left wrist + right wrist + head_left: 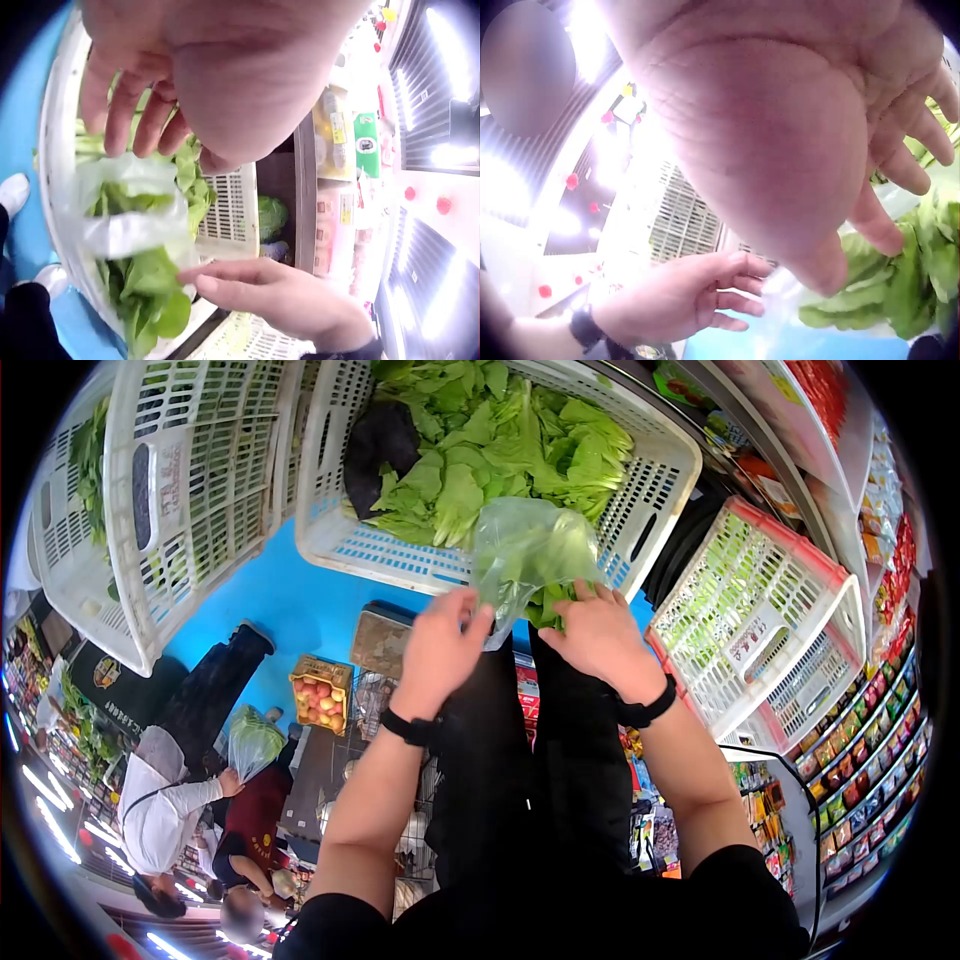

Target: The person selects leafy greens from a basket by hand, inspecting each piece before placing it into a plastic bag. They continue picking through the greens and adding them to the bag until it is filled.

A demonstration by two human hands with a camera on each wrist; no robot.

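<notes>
A clear plastic bag with leafy greens inside lies at the front rim of a white crate. The stems and leaves stick out of its mouth towards the person. My left hand is beside the bag's left edge, its fingers loosely bent and holding nothing. On the other side, my right hand lies against the bag and the protruding greens, fingers fairly straight and spread. In the right wrist view its thumb and fingertips are right at the leaves. More loose lettuce fills the crate, with a dark bag at its left.
Tall white crates stand on the left; a red-rimmed crate is on the right. Snack shelves line the right side. A box of fruit and two people, one in a white top, are at lower left.
</notes>
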